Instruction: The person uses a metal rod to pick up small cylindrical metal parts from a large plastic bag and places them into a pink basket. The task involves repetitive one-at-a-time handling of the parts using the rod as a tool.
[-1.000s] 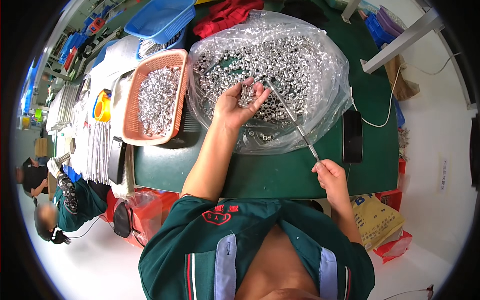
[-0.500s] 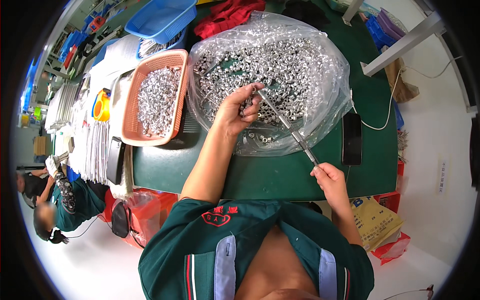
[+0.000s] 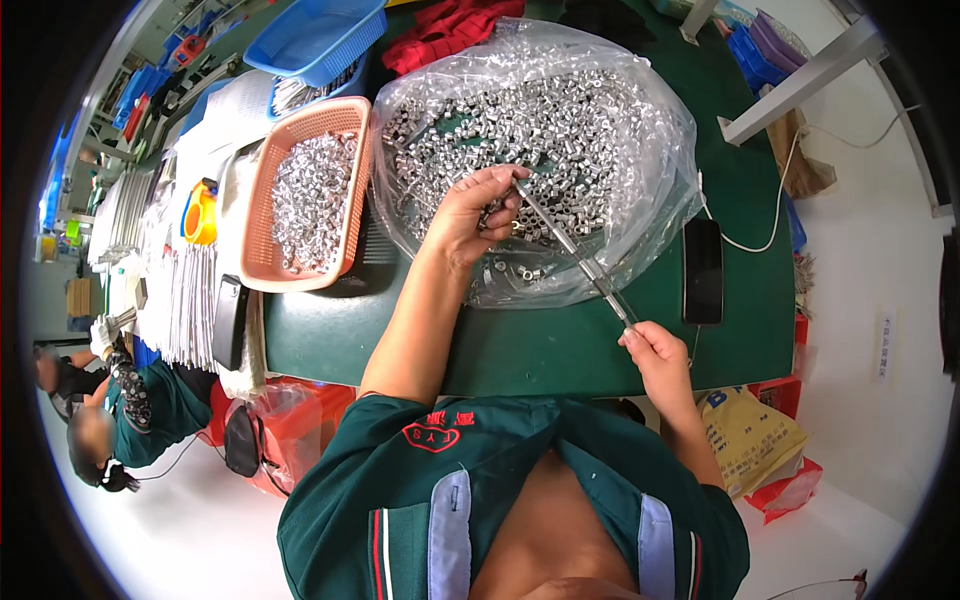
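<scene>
A thin metal rod (image 3: 565,240) slants between my two hands, with a few shiny sleeves along its lower half. My right hand (image 3: 658,358) pinches its near end by the table's front edge. At the far end, the fingertips of my left hand (image 3: 478,212) are closed at the rod's tip; curled fingers hide whether loose sleeves lie in the palm. Under and beyond both hands spreads a clear plastic bag (image 3: 655,130), opened out and full of small silver metal sleeves (image 3: 560,120).
Left of the bag, a peach basket (image 3: 262,215) holds more small metal pieces. Behind it sits a blue basket (image 3: 320,45). A black phone (image 3: 703,270) lies at right on the green table (image 3: 540,355), near a white cable. Co-workers sit at far left.
The view has shifted slightly. Both hands keep their hold on the rod, and its tilt looks nearly the same.
</scene>
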### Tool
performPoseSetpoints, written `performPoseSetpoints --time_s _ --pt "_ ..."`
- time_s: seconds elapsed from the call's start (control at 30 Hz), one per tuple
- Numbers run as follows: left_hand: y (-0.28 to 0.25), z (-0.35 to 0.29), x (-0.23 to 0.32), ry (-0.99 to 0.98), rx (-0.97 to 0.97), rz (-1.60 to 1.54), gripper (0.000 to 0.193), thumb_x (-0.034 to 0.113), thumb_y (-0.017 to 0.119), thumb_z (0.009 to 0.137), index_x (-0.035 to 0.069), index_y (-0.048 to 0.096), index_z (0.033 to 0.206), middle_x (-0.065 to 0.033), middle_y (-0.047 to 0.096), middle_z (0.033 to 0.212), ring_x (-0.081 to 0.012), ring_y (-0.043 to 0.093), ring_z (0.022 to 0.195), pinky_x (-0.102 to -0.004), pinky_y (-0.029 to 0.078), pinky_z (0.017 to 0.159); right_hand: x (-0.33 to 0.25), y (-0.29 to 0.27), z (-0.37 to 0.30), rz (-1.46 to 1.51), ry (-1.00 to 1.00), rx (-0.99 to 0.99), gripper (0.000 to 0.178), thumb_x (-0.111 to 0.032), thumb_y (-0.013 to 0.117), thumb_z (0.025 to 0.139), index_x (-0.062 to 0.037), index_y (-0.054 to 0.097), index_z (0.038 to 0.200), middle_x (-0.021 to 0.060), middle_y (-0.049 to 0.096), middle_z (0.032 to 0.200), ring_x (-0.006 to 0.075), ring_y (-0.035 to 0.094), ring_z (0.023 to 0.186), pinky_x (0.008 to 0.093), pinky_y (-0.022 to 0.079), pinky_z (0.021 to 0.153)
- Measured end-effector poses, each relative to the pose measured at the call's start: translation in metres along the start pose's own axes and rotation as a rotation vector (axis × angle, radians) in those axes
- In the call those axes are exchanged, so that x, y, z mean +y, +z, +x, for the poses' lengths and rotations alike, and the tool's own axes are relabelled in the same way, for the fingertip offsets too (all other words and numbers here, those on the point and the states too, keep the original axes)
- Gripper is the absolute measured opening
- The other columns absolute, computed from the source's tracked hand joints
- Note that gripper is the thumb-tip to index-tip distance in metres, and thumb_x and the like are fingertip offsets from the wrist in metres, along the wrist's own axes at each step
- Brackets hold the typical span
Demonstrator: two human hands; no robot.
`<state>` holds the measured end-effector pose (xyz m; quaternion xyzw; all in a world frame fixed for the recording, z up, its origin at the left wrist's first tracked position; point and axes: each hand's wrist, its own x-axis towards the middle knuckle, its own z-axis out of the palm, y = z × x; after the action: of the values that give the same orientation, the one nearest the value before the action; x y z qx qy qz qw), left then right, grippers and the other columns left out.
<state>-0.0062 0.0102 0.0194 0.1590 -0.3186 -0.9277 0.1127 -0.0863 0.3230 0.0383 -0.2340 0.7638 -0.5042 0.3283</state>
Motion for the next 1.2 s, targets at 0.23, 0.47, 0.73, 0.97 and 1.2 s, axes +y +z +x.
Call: performPoseSetpoints --time_s 0.23,0.47,0.73,0.97,1.2 --pt "0.012 0.001 -0.016 -0.087 -0.024 0.063 0.033 0.031 0.051 0.097 0.002 0.059 0.11 -0.0017 0.052 0.072 -0.0054 0.036 0.049 -0.0183 0.025 0.041 -0.007 0.009 0.005 0.093 0.069 -0.029 0.017 -0.014 0.057 0.092 0.0001 0.062 0.084 -0.0049 0.045 0.062 0.0027 0.039 0.057 0.0212 0.031 0.05" --pt "0.007 0.0 -0.002 -0.146 0.014 -0.119 0.033 0.024 0.044 0.098 -0.001 0.053 0.116 -0.0066 0.052 0.082 -0.0074 0.035 0.052 -0.019 0.025 0.042 -0.008 0.0 0.007 0.191 0.163 -0.05 0.019 -0.016 0.056 0.093 -0.0018 0.062 0.083 -0.0066 0.042 0.062 0.0017 0.035 0.056 0.0197 0.026 0.048" --pt "-0.005 0.002 -0.003 -0.066 -0.045 -0.203 0.017 0.018 0.051 0.095 0.003 0.055 0.103 -0.0058 0.054 0.08 -0.0073 0.037 0.053 -0.0193 0.025 0.042 -0.002 -0.011 -0.002 0.111 0.075 -0.095 0.018 -0.016 0.053 0.094 -0.002 0.059 0.084 -0.0085 0.037 0.059 -0.0004 0.028 0.049 0.0182 0.019 0.043" --pt "-0.013 0.008 -0.012 -0.022 -0.046 -0.33 0.015 0.019 0.053 0.095 0.006 0.056 0.101 -0.0059 0.057 0.081 -0.0081 0.037 0.053 -0.0192 0.026 0.042 -0.005 -0.009 -0.004 0.145 0.142 -0.095 0.016 -0.013 0.057 0.091 0.0002 0.062 0.083 -0.005 0.046 0.064 0.0027 0.038 0.059 0.0199 0.031 0.053" --pt "-0.001 0.007 -0.011 0.054 -0.009 -0.254 0.011 0.016 0.056 0.094 0.006 0.054 0.096 -0.0056 0.054 0.08 -0.0082 0.038 0.051 -0.02 0.027 0.042 -0.008 -0.009 -0.005 0.116 0.14 -0.083 0.017 -0.013 0.057 0.091 0.0003 0.062 0.082 -0.0047 0.046 0.064 0.0032 0.038 0.059 0.0202 0.031 0.053"
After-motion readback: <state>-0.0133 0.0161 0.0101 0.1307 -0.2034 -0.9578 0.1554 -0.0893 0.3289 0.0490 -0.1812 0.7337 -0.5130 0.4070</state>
